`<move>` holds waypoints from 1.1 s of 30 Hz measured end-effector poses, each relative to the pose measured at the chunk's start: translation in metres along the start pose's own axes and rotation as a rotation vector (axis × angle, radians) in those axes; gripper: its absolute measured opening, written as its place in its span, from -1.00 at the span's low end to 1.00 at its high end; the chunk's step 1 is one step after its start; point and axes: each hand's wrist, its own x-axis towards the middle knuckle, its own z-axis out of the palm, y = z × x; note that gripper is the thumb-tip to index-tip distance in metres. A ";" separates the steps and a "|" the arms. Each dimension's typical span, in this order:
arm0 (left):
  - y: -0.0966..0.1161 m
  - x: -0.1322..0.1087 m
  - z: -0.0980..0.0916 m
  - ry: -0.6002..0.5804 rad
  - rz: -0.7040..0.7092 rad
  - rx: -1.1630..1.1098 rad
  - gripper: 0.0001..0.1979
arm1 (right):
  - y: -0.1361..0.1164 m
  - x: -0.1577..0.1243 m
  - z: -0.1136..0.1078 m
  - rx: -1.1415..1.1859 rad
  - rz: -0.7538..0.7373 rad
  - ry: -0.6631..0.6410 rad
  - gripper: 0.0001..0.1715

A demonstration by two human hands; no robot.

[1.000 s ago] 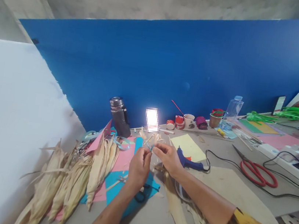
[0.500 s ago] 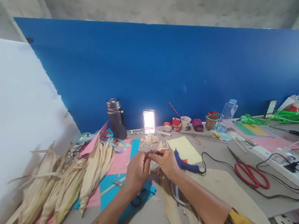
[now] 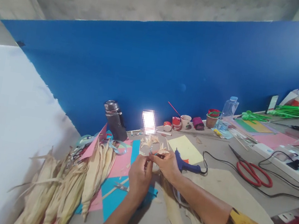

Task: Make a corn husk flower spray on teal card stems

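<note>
As the left hand (image 3: 141, 173) and right hand (image 3: 168, 165) pinch the husk piece (image 3: 157, 150) narrowly, a firm, gentle grip suits it; the glue gun (image 3: 186, 165) lies at 3 o'clock.

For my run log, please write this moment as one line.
left hand: pinching husk piece | right hand: pinching it too | nearby: blue glue gun, dried corn husks

Corn husks (image 3: 72, 186) lie at the desk's (image 3: 227, 189) left; a flask (image 3: 115, 120) stands behind them by the partition (image 3: 172, 70); the glue gun (image 3: 186, 165) lies mid-desk; scissors (image 3: 252, 171) further right; a bottle (image 3: 229, 108) behind.
</note>
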 end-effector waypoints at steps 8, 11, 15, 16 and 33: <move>0.003 0.002 -0.004 0.010 0.002 -0.139 -0.78 | 0.002 -0.003 0.006 0.142 0.045 -0.019 -0.63; -0.001 0.005 -0.005 0.016 0.042 -0.153 -0.79 | 0.001 -0.001 0.002 0.094 0.031 -0.022 -0.62; -0.007 0.013 -0.010 0.093 0.052 -0.169 -0.85 | -0.004 0.002 -0.005 0.023 0.029 -0.161 -0.55; -0.007 0.015 -0.012 0.116 0.017 -0.173 -0.87 | -0.005 0.003 -0.007 -0.002 0.046 -0.184 -0.54; -0.007 0.018 -0.014 -0.079 -0.326 -0.425 -0.72 | 0.000 0.012 -0.014 -0.216 0.199 -0.308 -0.74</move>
